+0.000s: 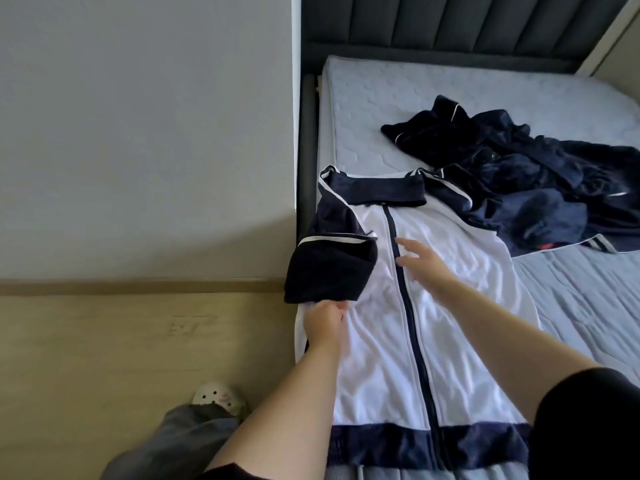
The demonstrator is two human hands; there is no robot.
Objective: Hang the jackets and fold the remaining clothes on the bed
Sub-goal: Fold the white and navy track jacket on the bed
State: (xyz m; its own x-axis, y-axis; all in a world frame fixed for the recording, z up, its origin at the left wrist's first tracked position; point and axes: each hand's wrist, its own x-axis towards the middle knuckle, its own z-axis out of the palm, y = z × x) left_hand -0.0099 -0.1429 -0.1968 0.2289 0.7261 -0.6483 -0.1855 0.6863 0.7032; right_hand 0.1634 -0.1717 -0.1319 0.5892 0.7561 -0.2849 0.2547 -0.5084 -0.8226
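A white jacket [450, 306] with a navy zip, navy collar and navy hem lies flat along the left side of the bed [398, 98], front up. Its navy left sleeve [329, 268] is folded over at the bed's edge. My left hand [325, 323] grips the end of that sleeve at the jacket's left side. My right hand [422, 261] hovers with spread fingers over the white chest, just right of the zip. A heap of navy clothes [530, 181] with white piping lies crumpled to the right of the collar.
A dark padded headboard [450, 22] stands at the far end. A grey wall [138, 133] and wood floor [121, 358] are left of the bed. My foot in a pale clog [218, 398] stands on the floor near the bed frame [306, 150].
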